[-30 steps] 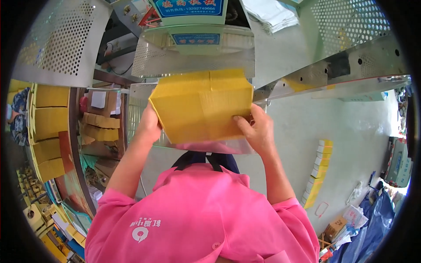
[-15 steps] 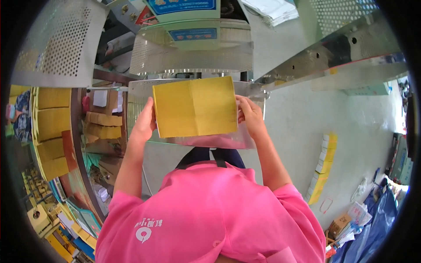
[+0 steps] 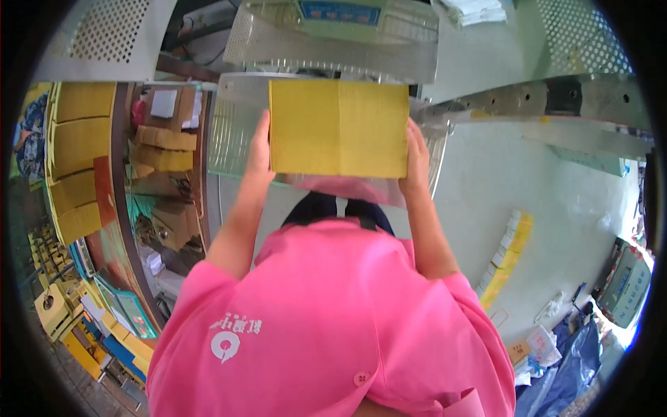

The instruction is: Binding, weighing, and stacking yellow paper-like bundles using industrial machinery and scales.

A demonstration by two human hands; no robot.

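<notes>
A: Closest in, a pink short-sleeved shirt [image 3: 326,326], both bare forearms rising from it toward the work. Any risk there?

B: Possibly. Flat yellow folded cardboard sheet [image 3: 338,128] held only by its two side edges, so could sag along the centre crease or slip if one side loosens.

A: Grip on each side?

B: Left hand [image 3: 260,149] pressed to the left edge, fingers hidden behind the card; right hand [image 3: 417,156] clasping the right edge the same way. Both closed on the sheet, elbows bent, wrists raised.

A: And beyond?

B: Sheet level over a clear plastic tray [image 3: 240,132], just above it. Could snag on the tray rim if lowered crooked. Farther off, a perforated grey metal guard [image 3: 333,45] of a machine.
</notes>
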